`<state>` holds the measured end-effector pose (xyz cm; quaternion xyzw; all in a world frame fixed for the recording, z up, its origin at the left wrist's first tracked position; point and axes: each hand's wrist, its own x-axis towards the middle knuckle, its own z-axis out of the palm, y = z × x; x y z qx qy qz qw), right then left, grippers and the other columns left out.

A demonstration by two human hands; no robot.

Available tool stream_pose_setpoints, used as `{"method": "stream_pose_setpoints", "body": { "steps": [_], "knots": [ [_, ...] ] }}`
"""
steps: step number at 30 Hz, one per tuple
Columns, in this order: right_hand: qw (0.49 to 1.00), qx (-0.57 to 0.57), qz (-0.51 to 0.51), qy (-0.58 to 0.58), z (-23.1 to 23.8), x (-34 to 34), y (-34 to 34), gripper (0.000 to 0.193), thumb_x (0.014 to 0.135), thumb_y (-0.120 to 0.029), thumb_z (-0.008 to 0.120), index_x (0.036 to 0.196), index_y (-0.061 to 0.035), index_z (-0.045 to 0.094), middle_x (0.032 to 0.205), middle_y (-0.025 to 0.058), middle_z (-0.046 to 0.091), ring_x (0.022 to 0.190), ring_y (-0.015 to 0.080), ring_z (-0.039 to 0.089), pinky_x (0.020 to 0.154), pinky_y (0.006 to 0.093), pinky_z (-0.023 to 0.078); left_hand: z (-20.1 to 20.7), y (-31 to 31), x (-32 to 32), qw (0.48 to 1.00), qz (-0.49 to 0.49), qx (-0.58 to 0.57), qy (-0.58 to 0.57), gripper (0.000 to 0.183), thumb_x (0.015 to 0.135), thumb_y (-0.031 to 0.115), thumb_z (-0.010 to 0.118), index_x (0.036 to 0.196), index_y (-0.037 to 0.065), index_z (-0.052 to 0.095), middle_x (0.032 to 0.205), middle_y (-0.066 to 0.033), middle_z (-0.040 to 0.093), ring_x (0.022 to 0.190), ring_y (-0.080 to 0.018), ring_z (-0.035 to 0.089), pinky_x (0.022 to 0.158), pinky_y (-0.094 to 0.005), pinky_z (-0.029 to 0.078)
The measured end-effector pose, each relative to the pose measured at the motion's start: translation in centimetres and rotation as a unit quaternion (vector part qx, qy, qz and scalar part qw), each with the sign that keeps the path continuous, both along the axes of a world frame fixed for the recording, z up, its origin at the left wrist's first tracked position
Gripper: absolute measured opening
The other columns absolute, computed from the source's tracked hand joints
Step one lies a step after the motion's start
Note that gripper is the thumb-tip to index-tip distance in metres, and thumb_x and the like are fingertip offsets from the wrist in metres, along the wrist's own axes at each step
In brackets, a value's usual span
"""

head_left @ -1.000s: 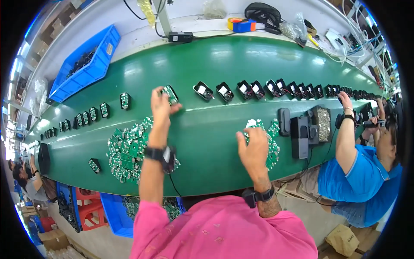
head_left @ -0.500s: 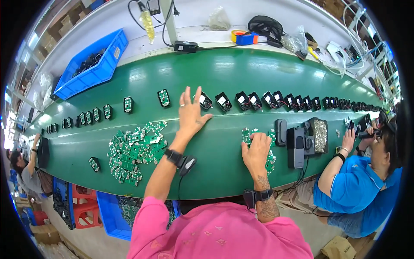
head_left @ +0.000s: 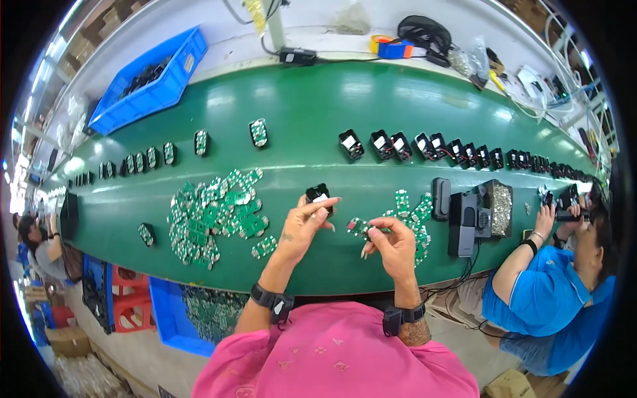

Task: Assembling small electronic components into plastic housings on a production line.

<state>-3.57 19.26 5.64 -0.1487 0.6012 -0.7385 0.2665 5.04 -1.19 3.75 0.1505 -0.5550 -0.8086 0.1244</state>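
My left hand (head_left: pixel 302 225) holds a small black housing (head_left: pixel 318 194) with a white patch, lifted just above the green belt (head_left: pixel 312 113). My right hand (head_left: pixel 391 242) pinches a small green circuit board (head_left: pixel 357 227) close beside it. The two hands sit near each other in front of my chest. A loose pile of green boards (head_left: pixel 411 212) lies just right of my right hand, and a bigger heap of boards (head_left: pixel 215 212) lies left of my left hand.
A row of black housings (head_left: pixel 451 149) runs along the belt to the right, and assembled units (head_left: pixel 166 154) line up to the left. A black device and a tray of screws (head_left: pixel 497 207) stand at right. A person in blue (head_left: pixel 551 292) works at right. A blue bin (head_left: pixel 149 79) sits far left.
My left hand reached out to the row on the belt, took a black housing and drew it back toward me. My right hand lifted a green board off the pile.
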Motion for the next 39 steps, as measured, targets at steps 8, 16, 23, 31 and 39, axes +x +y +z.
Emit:
{"method": "stream_pose_setpoints", "body": {
  "steps": [8, 16, 23, 31, 39],
  "knots": [
    [0.988, -0.047, 0.142, 0.041, 2.8, 2.8, -1.8, 0.02, 0.087, 0.011, 0.066, 0.106, 0.0054, 0.062, 0.093, 0.009, 0.062, 0.067, 0.0128, 0.065, 0.056, 0.0242, 0.054, 2.2, 3.0, 3.7, 0.957, 0.041, -0.281, -0.054, 0.028, 0.089, 0.011, 0.07, 0.115, 0.017, 0.076, 0.131, -0.0148, 0.045, 0.108, -0.0229, 0.058, 0.089, -0.0365, 0.053],
    [0.997, -0.025, 0.068, 0.027, 2.4, 3.1, -1.9, 0.014, 0.092, 0.002, 0.067, 0.105, 0.0046, 0.063, 0.091, 0.0074, 0.066, 0.068, 0.0086, 0.065, 0.055, 0.0224, 0.053, 2.9, 3.7, 4.2, 0.954, 0.02, -0.299, -0.018, 0.029, 0.079, -0.003, 0.066, 0.103, 0.008, 0.077, 0.136, -0.0142, 0.046, 0.107, -0.0244, 0.061, 0.089, -0.035, 0.051],
    [0.997, 0.003, 0.081, -0.001, 2.2, 3.0, -1.8, 0.014, 0.092, 0.0, 0.067, 0.105, 0.0045, 0.063, 0.091, 0.0068, 0.065, 0.069, 0.0081, 0.065, 0.055, 0.0218, 0.053, 3.5, 3.2, 4.3, 0.935, -0.014, -0.354, 0.022, 0.041, 0.078, -0.003, 0.069, 0.118, 0.009, 0.072, 0.138, -0.0136, 0.045, 0.111, -0.0249, 0.06, 0.091, -0.0343, 0.052],
    [0.995, 0.045, 0.034, 0.085, 2.1, 2.9, -2.2, 0.013, 0.088, 0.0, 0.071, 0.1, 0.0018, 0.067, 0.1, 0.0067, 0.059, 0.062, 0.0087, 0.061, 0.05, 0.0217, 0.047, 4.1, 4.4, 4.5, 1.0, -0.002, -0.003, -0.005, 0.063, 0.087, -0.003, 0.064, 0.146, 0.002, 0.044, 0.139, -0.0122, 0.046, 0.114, -0.0177, 0.058, 0.093, -0.0313, 0.052],
    [0.926, 0.14, -0.005, 0.351, 2.6, 2.8, -2.6, 0.02, 0.081, -0.009, 0.076, 0.102, -0.0079, 0.076, 0.116, 0.0093, 0.059, 0.104, 0.0195, 0.057, 0.084, 0.0339, 0.048, 4.7, 4.4, 4.3, 0.997, -0.03, 0.014, -0.073, 0.053, 0.09, 0.0, 0.06, 0.142, 0.001, 0.05, 0.127, -0.0103, 0.059, 0.108, -0.0129, 0.058, 0.087, -0.0245, 0.052]
  ]
}}
